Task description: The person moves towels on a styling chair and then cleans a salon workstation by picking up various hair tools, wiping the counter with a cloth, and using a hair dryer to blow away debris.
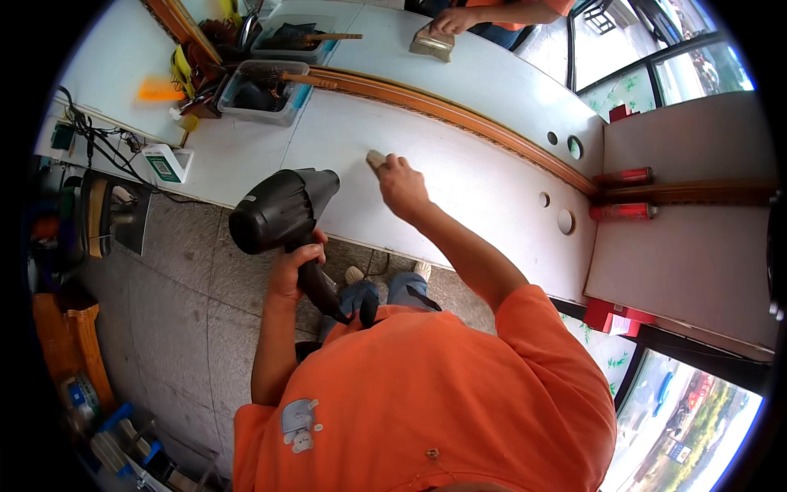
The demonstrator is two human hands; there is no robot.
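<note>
My left hand [295, 267] is closed round the handle of a black hair dryer [273, 212], whose nozzle points to the upper right over the front edge of a white counter [350, 123]. My right hand [403, 187] holds a small beige brush or sponge [375, 161] against or just above the counter top; the fingers hide part of it. The wood-framed mirror behind the counter reflects this hand with a wide, flat, pale piece in its grip.
A clear plastic bin [264, 114] with brushes stands at the back left, beside yellow-handled tools. Nearer are a white stand [169, 163] with a printed code and black cables [107, 144]. A red can [622, 211] lies at right, near two round holes in the counter.
</note>
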